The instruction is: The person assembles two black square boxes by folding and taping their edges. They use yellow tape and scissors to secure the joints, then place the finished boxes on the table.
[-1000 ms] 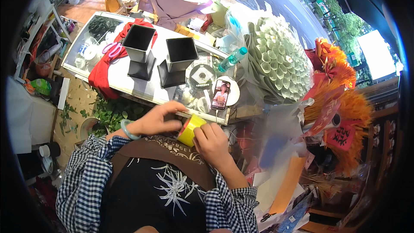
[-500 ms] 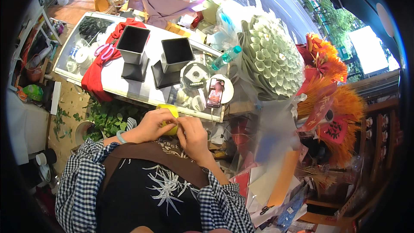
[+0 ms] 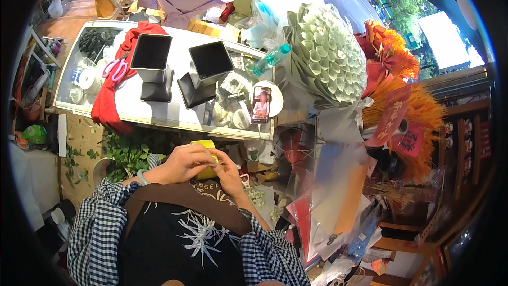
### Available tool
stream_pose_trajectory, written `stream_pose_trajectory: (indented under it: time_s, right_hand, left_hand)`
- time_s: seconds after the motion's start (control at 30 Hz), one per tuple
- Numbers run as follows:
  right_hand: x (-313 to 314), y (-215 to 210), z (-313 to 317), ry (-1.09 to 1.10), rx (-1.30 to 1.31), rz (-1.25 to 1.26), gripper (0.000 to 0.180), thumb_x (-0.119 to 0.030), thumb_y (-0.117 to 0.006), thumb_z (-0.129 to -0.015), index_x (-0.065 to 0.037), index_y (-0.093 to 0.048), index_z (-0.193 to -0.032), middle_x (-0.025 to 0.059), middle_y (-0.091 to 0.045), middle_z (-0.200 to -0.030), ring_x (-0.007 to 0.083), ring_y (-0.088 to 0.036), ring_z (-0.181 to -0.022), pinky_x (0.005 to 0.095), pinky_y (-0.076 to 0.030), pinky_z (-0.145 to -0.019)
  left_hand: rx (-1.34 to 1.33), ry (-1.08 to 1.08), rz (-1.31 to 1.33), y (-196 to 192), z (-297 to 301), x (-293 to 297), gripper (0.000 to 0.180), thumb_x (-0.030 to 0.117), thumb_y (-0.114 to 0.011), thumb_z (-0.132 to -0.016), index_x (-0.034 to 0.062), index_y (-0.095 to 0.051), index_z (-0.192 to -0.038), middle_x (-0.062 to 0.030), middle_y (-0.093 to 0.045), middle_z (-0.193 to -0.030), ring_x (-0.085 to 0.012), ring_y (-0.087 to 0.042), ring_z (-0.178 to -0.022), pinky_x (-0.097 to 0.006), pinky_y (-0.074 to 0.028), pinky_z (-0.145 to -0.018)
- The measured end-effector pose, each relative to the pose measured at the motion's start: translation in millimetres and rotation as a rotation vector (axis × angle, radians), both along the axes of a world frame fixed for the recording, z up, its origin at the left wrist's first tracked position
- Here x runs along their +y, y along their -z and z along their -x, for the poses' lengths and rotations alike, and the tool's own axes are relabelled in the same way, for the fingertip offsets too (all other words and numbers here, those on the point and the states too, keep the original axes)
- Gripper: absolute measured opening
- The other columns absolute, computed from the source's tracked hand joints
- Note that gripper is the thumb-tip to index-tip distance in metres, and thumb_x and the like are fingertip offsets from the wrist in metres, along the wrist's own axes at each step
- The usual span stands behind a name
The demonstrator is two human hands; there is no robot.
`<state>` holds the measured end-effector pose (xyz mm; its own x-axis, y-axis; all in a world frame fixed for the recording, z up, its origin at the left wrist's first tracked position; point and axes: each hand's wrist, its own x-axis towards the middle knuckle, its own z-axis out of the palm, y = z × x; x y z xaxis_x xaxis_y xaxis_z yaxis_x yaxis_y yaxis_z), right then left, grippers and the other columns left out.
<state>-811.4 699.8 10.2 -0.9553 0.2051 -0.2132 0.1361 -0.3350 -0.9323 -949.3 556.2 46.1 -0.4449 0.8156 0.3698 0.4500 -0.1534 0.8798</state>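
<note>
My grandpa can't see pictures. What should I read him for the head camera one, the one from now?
A person's left hand holds a yellow roll, with the right hand touching it. Beyond, a white table bears two black containers, a red cloth and a phone; a big pale-green bouquet is to the right.

The left hand (image 3: 182, 162) grips a yellow roll (image 3: 203, 143) in front of the brown apron (image 3: 172, 195), and the right hand (image 3: 226, 170) has its fingertips close together at the roll's right side. Beyond them, a white table (image 3: 127, 104) bears two black pots (image 3: 211, 61), pink scissors (image 3: 114, 66), a red cloth (image 3: 108, 109), a phone (image 3: 261, 106) and a teal bottle (image 3: 271, 60), with a big pale-green bouquet (image 3: 329, 55) to the right
</note>
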Motion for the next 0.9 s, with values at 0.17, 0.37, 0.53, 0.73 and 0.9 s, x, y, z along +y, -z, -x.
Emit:
stream_pose_trajectory:
  time_s: [0.17, 0.37, 0.53, 0.73, 0.9]
  right_hand:
    - [5, 9, -6, 0.100, -0.020, -0.003, 0.025, -0.013, -0.058, -0.096, 0.000, -0.057, -0.118, 0.0032, -0.061, -0.108, 0.0093, -0.056, -0.098, 0.0225, -0.043, -0.087]
    - [27, 15, -22, 0.366, -0.141, -0.094, 0.016, -0.009, -0.058, -0.095, 0.003, -0.064, -0.104, 0.0037, -0.065, -0.100, 0.0072, -0.058, -0.089, 0.0209, -0.046, -0.077]
    - [39, 14, -46, 0.220, -0.242, -0.316, 0.016, -0.008, -0.057, -0.094, 0.002, -0.064, -0.105, 0.0023, -0.064, -0.096, 0.0080, -0.057, -0.086, 0.0219, -0.044, -0.076]
    - [47, 4, -49, 0.087, -0.139, -0.626, 0.014, -0.007, -0.058, -0.092, 0.002, -0.064, -0.102, 0.0096, -0.064, -0.093, 0.0171, -0.061, -0.085, 0.0264, -0.046, -0.077]
    - [52, -6, -51, 0.065, -0.165, -0.661, 0.014, -0.007, -0.059, -0.092, 0.001, -0.064, -0.101, 0.0109, -0.065, -0.091, 0.0191, -0.062, -0.084, 0.0271, -0.046, -0.076]
  left_hand:
    - [0.092, -0.006, 0.035, -2, -1, 7, 0.026, 0.003, -0.071, -0.072, 0.0097, -0.069, -0.097, -0.0066, -0.064, -0.092, -0.0266, -0.062, -0.082, -0.034, -0.050, -0.070]
    - [-0.050, -0.359, 0.028, 17, 22, 19, 0.037, 0.016, -0.073, -0.077, 0.0044, -0.065, -0.112, -0.0108, -0.065, -0.110, -0.0254, -0.060, -0.100, -0.035, -0.049, -0.084]
    - [-0.211, -0.621, 0.241, 76, 87, 47, 0.080, 0.029, -0.074, -0.078, 0.0005, -0.035, -0.142, -0.0184, -0.042, -0.141, -0.0294, -0.046, -0.127, -0.039, -0.045, -0.096]
    - [-0.047, -0.679, 0.196, 112, 130, 78, 0.100, 0.033, -0.080, -0.070, -0.0011, -0.023, -0.145, -0.0214, -0.037, -0.141, -0.0332, -0.039, -0.131, -0.038, -0.033, -0.107]
    - [0.028, -0.701, 0.169, 103, 147, 92, 0.073, 0.022, -0.081, -0.070, 0.0021, -0.044, -0.130, -0.0158, -0.051, -0.130, -0.0281, -0.049, -0.122, -0.037, -0.039, -0.100]
